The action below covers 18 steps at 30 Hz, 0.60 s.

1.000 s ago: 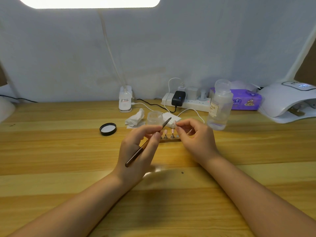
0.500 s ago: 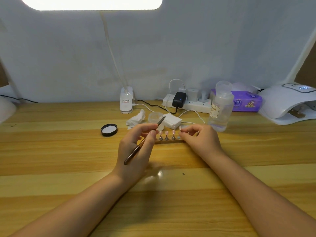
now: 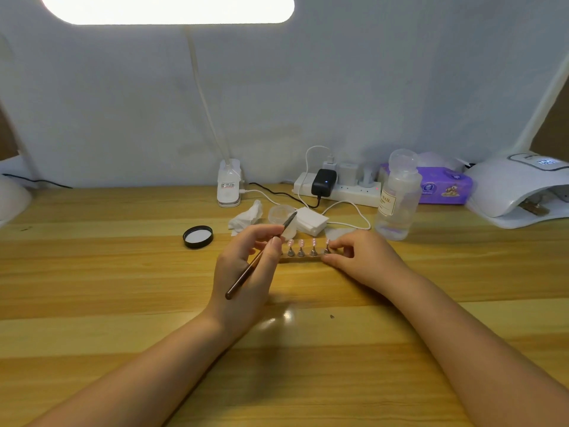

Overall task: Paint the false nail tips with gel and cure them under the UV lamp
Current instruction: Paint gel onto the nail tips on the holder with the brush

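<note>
Center frame, on the wooden table point(image 3: 123, 288), a row of false nail tips point(image 3: 301, 243) stands on small cone stands along a strip. Right hand point(image 3: 363, 260) pinches the strip's right end. Left hand point(image 3: 246, 269) grips a gel brush point(image 3: 258, 260), tip toward the open gel jar point(image 3: 281, 215). UV lamp point(image 3: 517, 189) sits far right; black lid point(image 3: 198, 237) lies left of the tips.

Four pink nail tips point(image 3: 301, 243) upright on metal stands point(image 3: 301, 252), white UV lamp point(image 3: 517, 189) far right

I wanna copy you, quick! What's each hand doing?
Left hand: holding the gel brush.
Right hand: fingers pinching the nail tip stand.
</note>
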{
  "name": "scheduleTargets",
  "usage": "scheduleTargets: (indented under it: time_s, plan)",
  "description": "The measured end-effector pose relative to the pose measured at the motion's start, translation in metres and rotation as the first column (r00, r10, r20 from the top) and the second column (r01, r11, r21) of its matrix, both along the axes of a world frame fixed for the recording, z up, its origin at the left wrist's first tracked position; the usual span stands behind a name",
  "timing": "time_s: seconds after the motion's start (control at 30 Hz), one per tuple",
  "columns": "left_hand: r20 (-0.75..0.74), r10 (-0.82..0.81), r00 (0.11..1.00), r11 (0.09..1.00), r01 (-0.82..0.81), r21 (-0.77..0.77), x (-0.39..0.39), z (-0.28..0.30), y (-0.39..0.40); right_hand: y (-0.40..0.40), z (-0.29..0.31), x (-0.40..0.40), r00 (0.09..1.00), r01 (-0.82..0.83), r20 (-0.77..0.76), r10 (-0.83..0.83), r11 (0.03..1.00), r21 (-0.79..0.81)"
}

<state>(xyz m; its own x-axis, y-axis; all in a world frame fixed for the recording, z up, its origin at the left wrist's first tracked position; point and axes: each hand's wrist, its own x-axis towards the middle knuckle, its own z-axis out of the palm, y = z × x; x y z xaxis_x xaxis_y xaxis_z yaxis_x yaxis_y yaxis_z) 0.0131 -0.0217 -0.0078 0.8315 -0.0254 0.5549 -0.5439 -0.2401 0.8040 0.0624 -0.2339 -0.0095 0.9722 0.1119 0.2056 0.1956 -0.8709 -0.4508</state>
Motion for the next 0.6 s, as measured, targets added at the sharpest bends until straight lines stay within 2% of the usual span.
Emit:
scheduleTargets:
  time_s: [0.13, 0.23, 0.37, 0.6]
  plan:
    - [0.015, 0.012, 1.0, 1.0, -0.012, 0.0, 0.001, 0.0, 0.001, -0.004, 0.01, -0.004, 0.995, -0.082, -0.057, 0.08, 0.996, -0.028]
    - [0.048, 0.025, 0.999, 0.999, -0.023, -0.034, 0.001, 0.006, 0.001, -0.007, 0.025, -0.01, 0.99, -0.097, -0.1, 0.099, 0.995, 0.023]
    - [0.117, 0.021, 0.993, 0.993, -0.008, -0.114, 0.001, 0.025, -0.001, -0.021, 0.058, -0.019, 0.998, -0.038, -0.04, 0.041, 0.997, 0.06]
    - [0.212, -0.137, 0.968, 0.989, 0.146, -0.026, -0.005, 0.039, -0.025, -0.099, 0.093, -0.059, 0.989, 0.14, 0.014, -0.146, 0.965, 0.221]
